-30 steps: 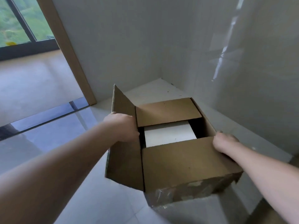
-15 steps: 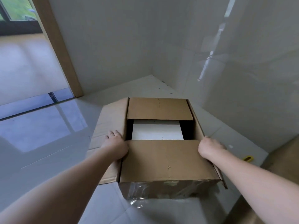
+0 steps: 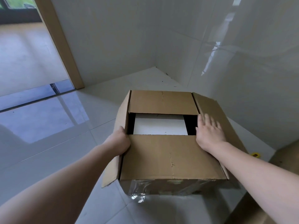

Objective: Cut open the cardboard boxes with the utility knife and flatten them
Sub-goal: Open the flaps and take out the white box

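floor [image 3: 48,159]: glossy pale tile, corner of two tiled walls behind the box; doorway with wooden frame [image 3: 59,42] far left.
cardboard box [image 3: 169,159]: sits on the floor between our arms, top side up, clear tape across its near face. Against a second ago it has turned square to us and come closer.
near flap [image 3: 169,152]: folded flat over the opening, creased down the middle.
far flap [image 3: 163,101]: also folded in; a gap is left between the two, showing something white [image 3: 160,126] inside. We can't tell what it is.
right side flap [image 3: 215,117]: was out of sight inside or behind earlier, now splayed outward and down to the right.
left side flap [image 3: 123,117]: stood up a second ago, lay flat half a second ago, now hangs down along the box's left side.
left hand [image 3: 119,141]: fingers curled round the left top edge, grasping the box there.
right hand [image 3: 210,133]: fingers straight and spread, released, palm pressing on the right side flap by the gap. Slightly blurred, so likely moving.
yellow item [image 3: 255,154]: small, on the floor right of the box, partly hidden. Possibly the utility knife, too small to confirm.
status: our read is the top is already opened and we're spreading flaps; bottom tape still intact, so cutting and flattening remain. No knife in hand.
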Available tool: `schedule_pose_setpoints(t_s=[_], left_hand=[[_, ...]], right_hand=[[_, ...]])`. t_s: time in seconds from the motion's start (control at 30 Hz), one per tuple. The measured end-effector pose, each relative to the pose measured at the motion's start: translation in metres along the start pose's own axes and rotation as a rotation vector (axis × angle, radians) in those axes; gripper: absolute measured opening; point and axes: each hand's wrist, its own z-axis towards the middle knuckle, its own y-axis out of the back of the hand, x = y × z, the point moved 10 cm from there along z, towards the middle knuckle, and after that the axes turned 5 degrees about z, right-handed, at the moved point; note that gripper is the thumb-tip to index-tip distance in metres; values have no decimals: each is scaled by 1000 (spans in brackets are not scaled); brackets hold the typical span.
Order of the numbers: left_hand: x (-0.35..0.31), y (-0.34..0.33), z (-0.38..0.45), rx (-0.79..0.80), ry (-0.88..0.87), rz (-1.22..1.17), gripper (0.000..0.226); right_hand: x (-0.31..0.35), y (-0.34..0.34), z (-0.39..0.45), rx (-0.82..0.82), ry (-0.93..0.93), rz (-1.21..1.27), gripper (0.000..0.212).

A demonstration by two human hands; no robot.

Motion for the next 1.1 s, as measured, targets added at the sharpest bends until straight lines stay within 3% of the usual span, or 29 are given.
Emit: schedule_pose_setpoints(t_s=[0.13,0.23,0.37,0.47,0.53,0.73,0.83,1.0,1.1], left_hand=[[-8,22,-4,-160,-83,114,29],[-32,43,-18,-255,-287,142,25],[-66,69,-43,-291,-432,186,35],[-94,89,-66,-216,-464,276,41],[-110,100,-84,-165,-503,318,45],[-106,55,-147,339,-572,383,50],[-97,10,-169,458,-648,506,48],[-79,-51,-165,528,-685,571,66],[-79,-68,-156,489,-692,514,69]], right_hand=[[57,8,-11,72,284,95,34],[76,18,-27,105,297,115,36],[75,64,-36,-18,301,195,48],[67,110,-47,-62,287,258,53],[63,131,-60,19,292,299,53],[63,102,-148,735,329,191,48],[75,61,-190,961,430,77,50],[74,0,-209,949,453,-68,93],[81,-10,-208,798,538,-59,97]])
